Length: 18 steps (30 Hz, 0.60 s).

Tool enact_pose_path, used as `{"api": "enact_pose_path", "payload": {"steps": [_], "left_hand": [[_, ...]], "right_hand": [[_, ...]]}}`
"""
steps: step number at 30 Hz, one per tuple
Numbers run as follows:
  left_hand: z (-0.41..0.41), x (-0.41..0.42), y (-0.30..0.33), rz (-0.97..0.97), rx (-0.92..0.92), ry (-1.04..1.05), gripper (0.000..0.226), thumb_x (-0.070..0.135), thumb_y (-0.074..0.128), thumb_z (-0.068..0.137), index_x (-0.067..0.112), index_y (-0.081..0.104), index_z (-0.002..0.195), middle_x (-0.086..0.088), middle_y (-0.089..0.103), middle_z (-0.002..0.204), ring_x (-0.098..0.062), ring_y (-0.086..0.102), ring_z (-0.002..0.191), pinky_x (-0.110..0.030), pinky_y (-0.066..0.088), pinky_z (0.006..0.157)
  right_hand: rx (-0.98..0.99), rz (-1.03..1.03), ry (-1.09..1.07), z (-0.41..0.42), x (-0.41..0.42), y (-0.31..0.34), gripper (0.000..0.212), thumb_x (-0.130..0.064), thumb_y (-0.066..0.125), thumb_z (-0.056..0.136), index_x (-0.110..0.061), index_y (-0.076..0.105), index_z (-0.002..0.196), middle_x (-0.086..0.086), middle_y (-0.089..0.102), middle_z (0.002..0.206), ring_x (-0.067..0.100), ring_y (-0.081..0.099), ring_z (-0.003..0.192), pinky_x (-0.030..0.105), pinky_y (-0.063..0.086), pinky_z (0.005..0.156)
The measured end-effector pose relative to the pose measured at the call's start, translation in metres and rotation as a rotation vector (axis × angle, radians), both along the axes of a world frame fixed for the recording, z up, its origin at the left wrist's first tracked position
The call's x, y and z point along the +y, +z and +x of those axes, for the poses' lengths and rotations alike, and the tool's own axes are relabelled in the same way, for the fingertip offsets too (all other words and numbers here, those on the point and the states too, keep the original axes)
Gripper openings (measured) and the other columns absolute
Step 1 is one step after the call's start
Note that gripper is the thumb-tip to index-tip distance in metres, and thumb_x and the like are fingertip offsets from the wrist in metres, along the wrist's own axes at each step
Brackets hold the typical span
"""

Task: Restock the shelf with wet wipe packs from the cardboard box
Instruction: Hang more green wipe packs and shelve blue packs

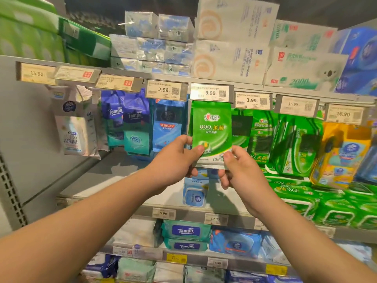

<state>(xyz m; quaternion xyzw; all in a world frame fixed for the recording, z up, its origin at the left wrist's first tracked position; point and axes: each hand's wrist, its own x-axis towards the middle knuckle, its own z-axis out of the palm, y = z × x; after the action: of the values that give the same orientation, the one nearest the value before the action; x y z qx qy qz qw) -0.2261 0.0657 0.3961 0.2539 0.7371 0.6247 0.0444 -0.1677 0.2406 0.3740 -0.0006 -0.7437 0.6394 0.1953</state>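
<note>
A: Position of the green wet wipe pack [212, 131]?
B: Upright, under the 3.99 price tag [211, 92], before the hanging packs.
A: Grip?
B: Left hand [175, 160] and right hand [242, 170] each pinch a bottom corner, thumb in front, fingers curled behind.

Bare shelf [114, 170] below blue packs [135, 123]

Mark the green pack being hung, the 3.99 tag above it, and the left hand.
green pack [212, 127]: head view, front panel, centre.
3.99 tag [211, 92]: head view, printed price.
left hand [175, 160]: head view, back of hand.
</note>
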Motion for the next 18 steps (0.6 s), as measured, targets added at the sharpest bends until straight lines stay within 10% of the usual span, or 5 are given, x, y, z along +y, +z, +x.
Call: {"api": "enact_pose_path", "payload": {"steps": [5,9,18], "left_hand": [[-0.013,0.006,-0.005,0.041,0.019,0.033,0.025,0.04,0.061,0.102,0.02,0.058,0.117,0.002,0.057,0.067,-0.017,0.064,0.063,-0.051,0.059,0.083],[-0.02,0.011,-0.002,0.073,-0.057,0.035,0.028,0.043,0.062,0.101,0.018,0.06,0.115,-0.003,0.061,0.075,-0.017,0.062,0.062,-0.042,0.057,0.075],[-0.031,0.016,0.002,0.071,-0.133,0.086,0.034,0.044,0.059,0.103,0.011,0.058,0.11,-0.006,0.069,0.074,-0.012,0.059,0.051,-0.033,0.054,0.06]], "right_hand": [[-0.023,-0.024,-0.018,-0.01,0.0,0.004,0.027,-0.029,0.046,0.109,-0.019,0.048,0.134,-0.01,0.058,0.057,0.017,0.047,0.056,0.037,0.041,0.06],[-0.041,-0.056,-0.026,-0.015,-0.003,0.009,0.018,-0.028,0.044,0.11,-0.02,0.054,0.098,-0.011,0.052,0.052,0.017,0.044,0.056,0.031,0.038,0.054],[-0.067,-0.186,-0.019,-0.024,-0.007,0.017,0.018,-0.027,0.048,0.109,-0.018,0.057,0.097,0.001,0.052,0.054,0.017,0.039,0.048,0.03,0.033,0.051]]}}
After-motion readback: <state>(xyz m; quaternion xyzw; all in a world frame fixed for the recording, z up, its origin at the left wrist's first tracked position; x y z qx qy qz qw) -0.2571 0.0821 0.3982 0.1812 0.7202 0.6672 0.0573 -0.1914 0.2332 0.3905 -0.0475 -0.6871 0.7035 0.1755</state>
